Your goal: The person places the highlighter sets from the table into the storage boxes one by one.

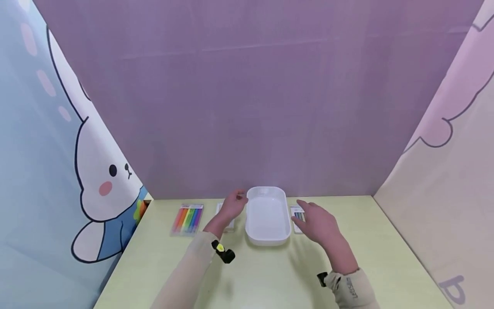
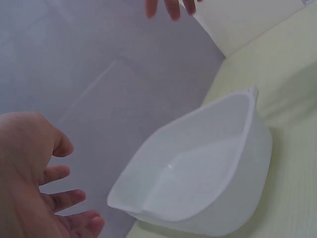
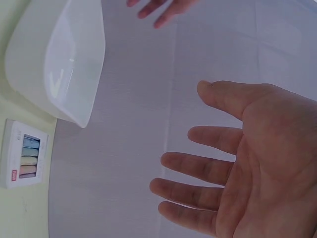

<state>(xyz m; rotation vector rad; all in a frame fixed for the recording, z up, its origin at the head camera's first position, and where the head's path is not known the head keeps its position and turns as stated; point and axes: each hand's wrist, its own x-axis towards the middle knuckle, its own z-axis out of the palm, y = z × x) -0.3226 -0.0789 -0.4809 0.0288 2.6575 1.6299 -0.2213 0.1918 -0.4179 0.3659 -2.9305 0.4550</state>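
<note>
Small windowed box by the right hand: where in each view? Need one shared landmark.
Head: lower area, right of centre; box partly covered by the right hand.
Left wrist: not in it.
Right wrist: left edge, below mid-height; box fully visible.
Shared landmark: white bin, in all three.

A white plastic basin (image 2: 198,158) rests on the pale table (image 2: 297,153), left hand (image 2: 29,173) to its left, right hand (image 2: 172,8) to its right.
</note>
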